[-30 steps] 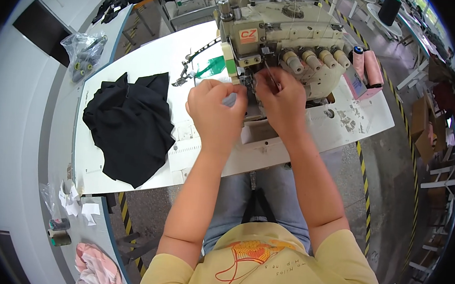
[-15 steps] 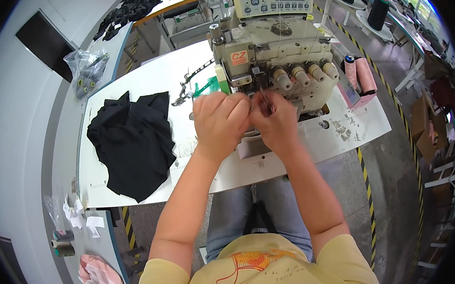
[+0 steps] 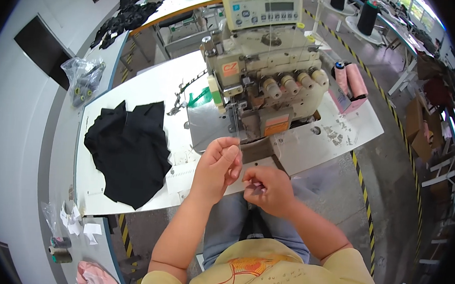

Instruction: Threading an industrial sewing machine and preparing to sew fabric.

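Note:
An overlock sewing machine (image 3: 275, 61) stands on the white table in front of me. Pale threads (image 3: 237, 127) run down from its needle area to my left hand (image 3: 216, 168), whose thumb and fingers are pinched round their ends just in front of the machine. Beside it, lower and to the right, my right hand (image 3: 270, 191) is closed round a small dark tool (image 3: 257, 188); mostly covered by the fingers, its kind cannot be made out. The two hands are slightly apart, over the table's front edge. A cover with an orange label (image 3: 276, 125) shows on the machine's lower front.
Black fabric pieces (image 3: 129, 153) lie on the table's left part. Green tape (image 3: 201, 98) sits left of the needle area. Pink thread cones (image 3: 354, 81) stand in a box at right. A side bench (image 3: 90, 259) holds paper scraps, spools and pink cloth.
Both hands have come down from the needle area toward me, the left drawing threads with it. The machine's lower front with its orange-labelled cover now shows. The view has shifted slightly.

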Demonstrator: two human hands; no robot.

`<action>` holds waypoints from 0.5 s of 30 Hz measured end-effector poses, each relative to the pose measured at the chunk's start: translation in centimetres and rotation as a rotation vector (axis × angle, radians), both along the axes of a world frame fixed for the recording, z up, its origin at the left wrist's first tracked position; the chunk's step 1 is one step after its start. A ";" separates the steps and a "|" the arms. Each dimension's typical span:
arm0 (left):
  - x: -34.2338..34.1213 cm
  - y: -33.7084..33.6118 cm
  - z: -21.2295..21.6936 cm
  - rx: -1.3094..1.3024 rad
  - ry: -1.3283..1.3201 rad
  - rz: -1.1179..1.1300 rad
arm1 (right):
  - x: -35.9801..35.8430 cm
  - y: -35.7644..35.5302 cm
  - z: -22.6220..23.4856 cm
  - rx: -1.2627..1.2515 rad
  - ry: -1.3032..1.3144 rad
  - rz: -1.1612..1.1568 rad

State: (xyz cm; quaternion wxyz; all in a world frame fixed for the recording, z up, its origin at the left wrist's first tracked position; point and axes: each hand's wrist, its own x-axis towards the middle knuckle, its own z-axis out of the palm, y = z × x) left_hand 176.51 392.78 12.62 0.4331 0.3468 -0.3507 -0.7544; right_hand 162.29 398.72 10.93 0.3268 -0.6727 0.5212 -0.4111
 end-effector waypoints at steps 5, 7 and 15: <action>0.2 -1.0 -0.2 -0.108 -0.120 -0.098 | 0.1 -0.5 -0.3 -0.122 0.122 -0.006; -0.2 -0.9 -0.5 -0.377 -0.406 0.015 | 0.0 -0.7 -0.5 -0.150 0.128 -0.013; -0.3 -1.0 -0.3 -0.690 -0.522 0.159 | -0.1 -1.4 0.0 -0.133 -0.243 -0.216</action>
